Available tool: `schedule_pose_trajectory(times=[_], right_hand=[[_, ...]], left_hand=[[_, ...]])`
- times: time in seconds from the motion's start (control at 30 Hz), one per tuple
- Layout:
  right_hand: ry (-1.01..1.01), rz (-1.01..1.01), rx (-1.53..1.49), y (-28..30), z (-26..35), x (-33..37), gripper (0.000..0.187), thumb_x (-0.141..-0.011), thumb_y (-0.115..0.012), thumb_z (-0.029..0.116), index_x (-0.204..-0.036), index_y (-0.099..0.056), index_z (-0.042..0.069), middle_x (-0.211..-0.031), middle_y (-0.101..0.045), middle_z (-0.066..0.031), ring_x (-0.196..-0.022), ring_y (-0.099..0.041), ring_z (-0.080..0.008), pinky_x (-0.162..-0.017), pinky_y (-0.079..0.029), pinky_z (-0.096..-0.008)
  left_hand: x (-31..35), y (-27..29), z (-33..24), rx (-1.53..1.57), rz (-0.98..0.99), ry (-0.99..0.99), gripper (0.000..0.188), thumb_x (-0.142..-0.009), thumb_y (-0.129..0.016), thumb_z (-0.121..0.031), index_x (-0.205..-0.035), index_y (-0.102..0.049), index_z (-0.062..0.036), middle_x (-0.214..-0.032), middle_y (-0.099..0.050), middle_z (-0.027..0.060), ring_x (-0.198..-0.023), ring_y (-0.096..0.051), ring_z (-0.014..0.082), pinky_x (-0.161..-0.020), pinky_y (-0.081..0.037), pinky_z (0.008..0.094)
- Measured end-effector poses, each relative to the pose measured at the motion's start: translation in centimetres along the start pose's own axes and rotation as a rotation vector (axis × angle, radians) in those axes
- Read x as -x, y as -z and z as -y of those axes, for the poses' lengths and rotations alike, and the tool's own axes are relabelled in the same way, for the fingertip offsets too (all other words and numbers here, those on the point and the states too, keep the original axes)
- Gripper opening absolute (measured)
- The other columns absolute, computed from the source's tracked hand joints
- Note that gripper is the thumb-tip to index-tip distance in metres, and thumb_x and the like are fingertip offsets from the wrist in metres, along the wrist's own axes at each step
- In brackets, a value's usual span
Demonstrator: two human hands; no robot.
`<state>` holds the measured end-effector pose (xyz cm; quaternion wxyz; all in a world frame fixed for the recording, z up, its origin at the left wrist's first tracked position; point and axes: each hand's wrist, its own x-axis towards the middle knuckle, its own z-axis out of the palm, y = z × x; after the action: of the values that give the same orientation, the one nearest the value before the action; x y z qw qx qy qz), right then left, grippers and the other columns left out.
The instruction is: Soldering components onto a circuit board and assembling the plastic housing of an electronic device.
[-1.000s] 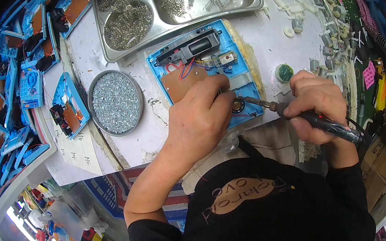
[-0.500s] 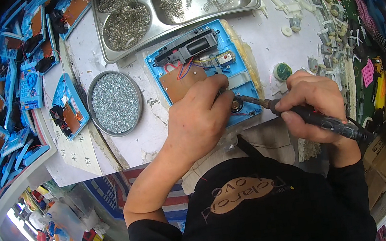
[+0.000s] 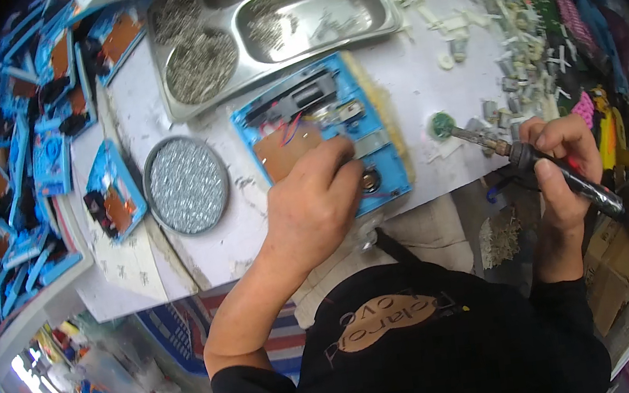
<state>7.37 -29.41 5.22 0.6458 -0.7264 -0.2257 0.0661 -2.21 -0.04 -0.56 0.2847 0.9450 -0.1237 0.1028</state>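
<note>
An opened blue plastic casing (image 3: 397, 169) lies on the table, with a brown circuit board (image 3: 284, 151), red and blue wires, a black slotted part (image 3: 306, 94) and a small round speaker (image 3: 370, 180) inside. Over its lower part rests my left hand (image 3: 315, 204), fingers curled and closed near the speaker; anything pinched there is hidden. My right hand (image 3: 566, 165) grips the dark handle of a soldering iron (image 3: 509, 154) to the right of the casing. The iron's tip meets a small round green item (image 3: 442, 126), whose contents are too blurred to tell.
Left of the casing stands a round dish of small screws (image 3: 186, 185). A metal compartment tray (image 3: 380, 27) holding many small springs is behind. Piled blue casings (image 3: 51, 162) fill the far left. Loose white and metallic parts (image 3: 505, 55) lie scattered at the right.
My right hand has drawn the soldering iron away from the speaker, rightward, and its tip is now at the green item. My left hand stays at the casing. The whole view has shifted slightly.
</note>
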Motion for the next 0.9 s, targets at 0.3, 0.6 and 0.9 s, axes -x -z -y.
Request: schedule_pose_trajectory(times=[0.3,0.6,0.9], right_hand=[[0.102,-0.577,0.142,11.3,1.3,2.5,0.014,-0.094,-0.065,0.01,-0.105,-0.06,0.003,-0.082,-0.053,0.0056,-0.072,-0.043,-0.0005,-0.064,-0.032,-0.0182],[0.082,-0.745,0.625,21.0,-4.0,-1.1,0.014,-0.094,-0.07,0.016,-0.096,-0.068,0.002,-0.086,-0.064,-0.0004,-0.083,-0.058,-0.0085,-0.076,-0.046,-0.0248],[-0.267,-0.729,-0.617,13.4,-4.3,0.6,0.038,-0.102,-0.063,0.023,-0.132,-0.058,0.0,-0.107,-0.066,-0.0124,-0.089,-0.062,-0.017,-0.077,-0.054,-0.0304]], left_hand=[[0.5,0.6,-0.2,0.012,-0.064,-0.017,0.024,-0.077,-0.077,0.002,-0.1,-0.074,-0.0049,-0.109,-0.067,0.0148,-0.081,-0.068,0.0268,-0.068,-0.056,0.0349],[1.4,0.7,0.2,0.039,-0.094,-0.014,0.028,-0.078,-0.076,0.002,-0.105,-0.076,-0.0076,-0.117,-0.066,0.0165,-0.084,-0.068,0.025,-0.07,-0.056,0.0338],[2.2,0.8,0.7,0.067,-0.06,0.048,0.034,-0.075,-0.075,0.001,-0.108,-0.074,-0.008,-0.119,-0.065,0.0137,-0.084,-0.066,0.0236,-0.071,-0.055,0.0338]])
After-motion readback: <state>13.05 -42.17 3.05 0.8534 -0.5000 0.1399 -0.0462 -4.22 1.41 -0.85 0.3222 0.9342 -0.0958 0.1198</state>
